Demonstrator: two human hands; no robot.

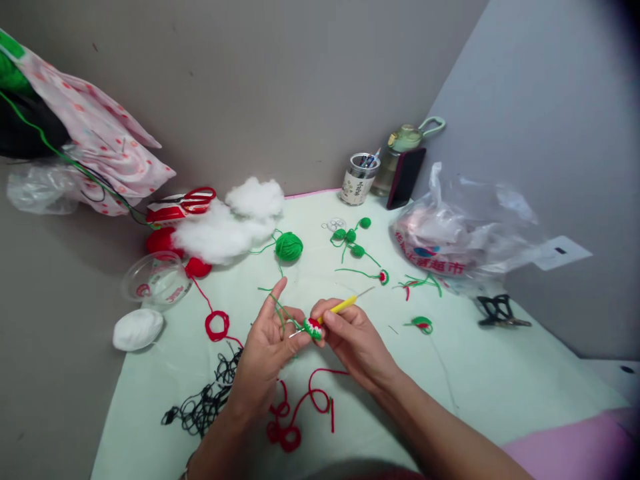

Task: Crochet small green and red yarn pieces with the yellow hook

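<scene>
My left hand (267, 343) pinches a small crocheted piece (313, 328) in red, white and green, with green yarn (280, 308) looped over its raised forefinger. My right hand (350, 333) is closed on a yellow-handled crochet hook (345, 305), whose metal tip sits at the piece. The green strand runs back to a green yarn ball (289, 246) further up the pale green table (500, 373). Red yarn (300, 407) lies coiled under my wrists, black yarn (207, 400) to their left.
White stuffing (225, 227), red scissors (193, 198), a clear plastic lid (156, 277) and a white ball (137, 329) lie at the left. Small green crocheted balls (350, 237), a pen cup (359, 178), a bottle (400, 150), a plastic bag (450, 233) and a black clip (497, 311) stand on the right.
</scene>
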